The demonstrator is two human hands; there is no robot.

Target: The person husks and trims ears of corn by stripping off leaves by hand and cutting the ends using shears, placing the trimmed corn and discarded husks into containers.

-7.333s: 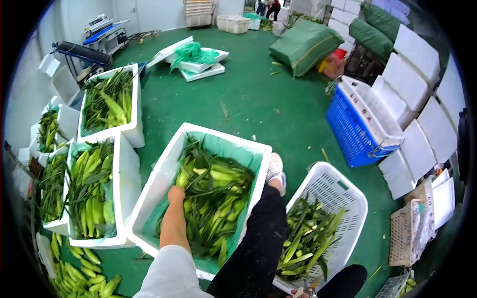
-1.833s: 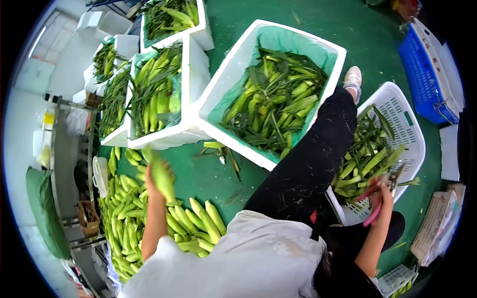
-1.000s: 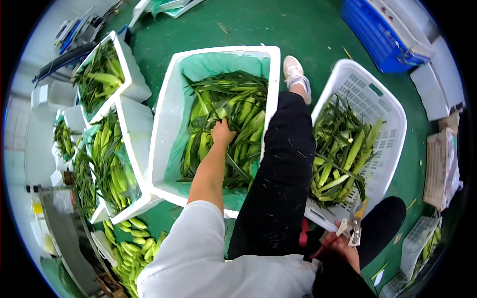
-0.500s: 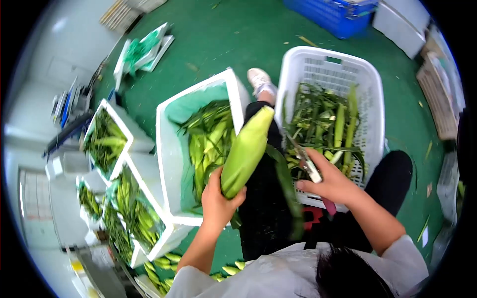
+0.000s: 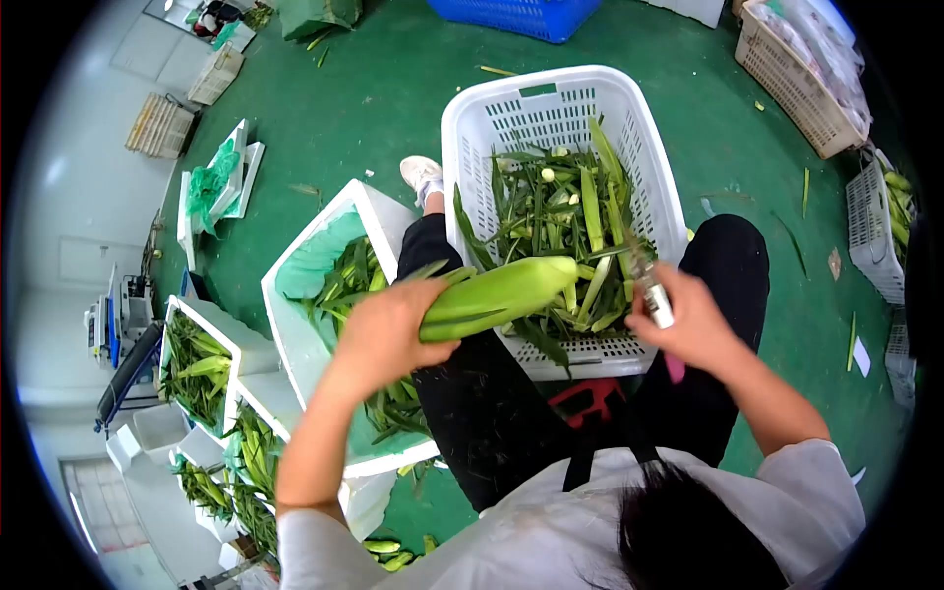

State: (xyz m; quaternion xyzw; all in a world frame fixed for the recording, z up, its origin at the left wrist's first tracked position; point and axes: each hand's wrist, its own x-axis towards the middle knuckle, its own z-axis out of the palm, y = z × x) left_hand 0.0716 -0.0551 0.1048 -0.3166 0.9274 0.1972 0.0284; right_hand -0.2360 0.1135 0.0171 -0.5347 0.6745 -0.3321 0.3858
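Note:
My left hand [image 5: 388, 329] is closed around the lower end of a green, husk-covered ear of corn [image 5: 501, 295]. The ear lies nearly level, its tip pointing right over the near part of a white basket [image 5: 462, 108]. Cut leaves and stem pieces [image 5: 551, 211] fill the lower part of this basket. At the basket's right near corner, my right hand [image 5: 688, 320] grips a pair of pruning shears [image 5: 657, 303] with a pink handle end. Their blades are blurred and point up and left, apart from the corn.
A green-lined foam box [image 5: 295, 334] of corn stands left of my leg. More foam boxes of corn [image 5: 202, 364] are further left. A blue crate [image 5: 521, 18] is ahead; a beige crate [image 5: 801, 84] stands at the right. Loose ears [image 5: 393, 556] lie on the floor below.
The corn has swung from upright to nearly level, its tip now pointing right over the basket. My left hand has turned over with it. The view has shifted to the right.

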